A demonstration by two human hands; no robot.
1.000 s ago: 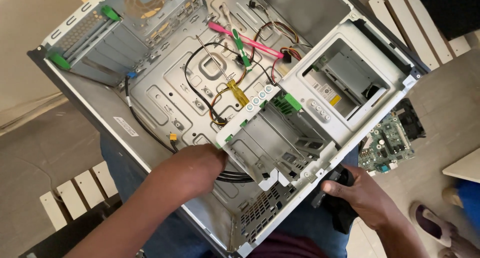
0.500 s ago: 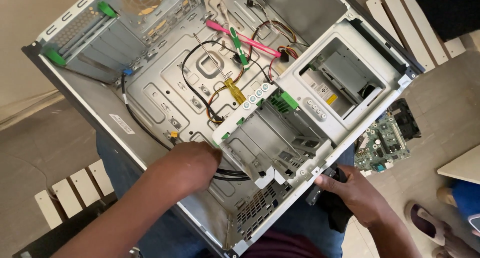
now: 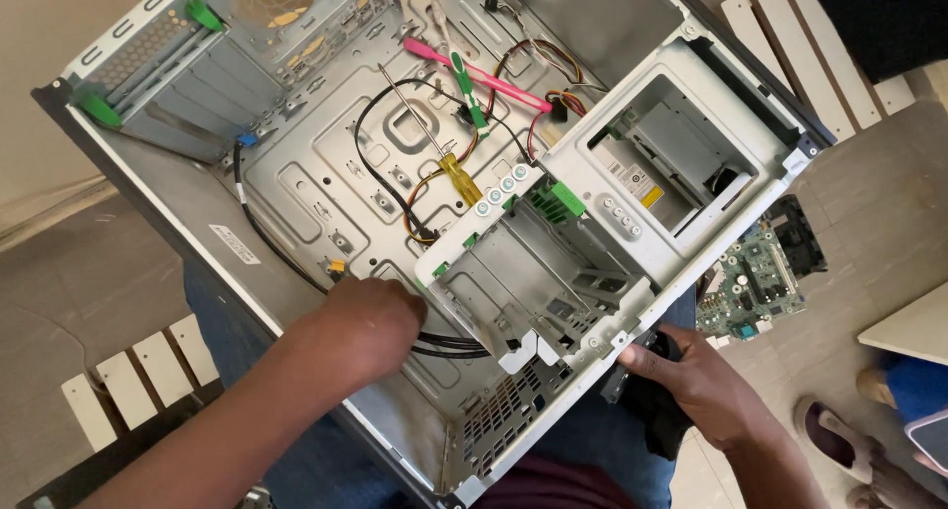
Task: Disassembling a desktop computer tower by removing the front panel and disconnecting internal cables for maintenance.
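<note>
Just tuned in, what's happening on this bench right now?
A person has an open computer case across their lap, its inside mostly stripped. The left hand is down inside it, at the black cables beside the drive cage. The right hand grips the case's outer edge, with something dark under it that I cannot identify. A yellow-handled screwdriver lies loose inside, and a circuit board sits on the floor beside the case.

A grey tiled floor (image 3: pixel 59 302) in soft daylight, white wooden slats (image 3: pixel 133 376) near left and far right, a pale tabletop corner (image 3: pixel 913 326) at right.
</note>
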